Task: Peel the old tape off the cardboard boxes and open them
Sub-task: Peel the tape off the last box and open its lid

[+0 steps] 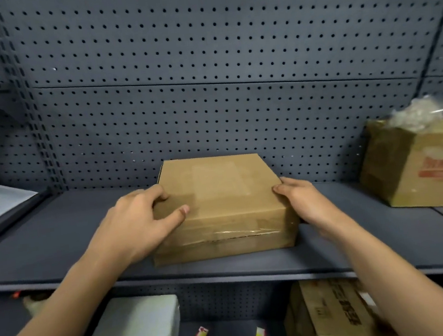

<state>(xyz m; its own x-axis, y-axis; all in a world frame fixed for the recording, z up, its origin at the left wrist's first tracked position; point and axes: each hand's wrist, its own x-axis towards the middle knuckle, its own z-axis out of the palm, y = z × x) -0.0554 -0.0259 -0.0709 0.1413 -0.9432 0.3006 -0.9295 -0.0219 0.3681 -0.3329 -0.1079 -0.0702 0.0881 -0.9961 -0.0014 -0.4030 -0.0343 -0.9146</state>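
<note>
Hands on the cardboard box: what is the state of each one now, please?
Left hand: grips the left edge of the taped cardboard box.
Right hand: grips the box's right edge.

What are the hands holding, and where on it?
Both hold the cardboard box: left hand at its left edge, right hand at its right edge.

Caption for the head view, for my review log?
Head view: left hand and right hand hold a taped cardboard box on a grey shelf.
</note>
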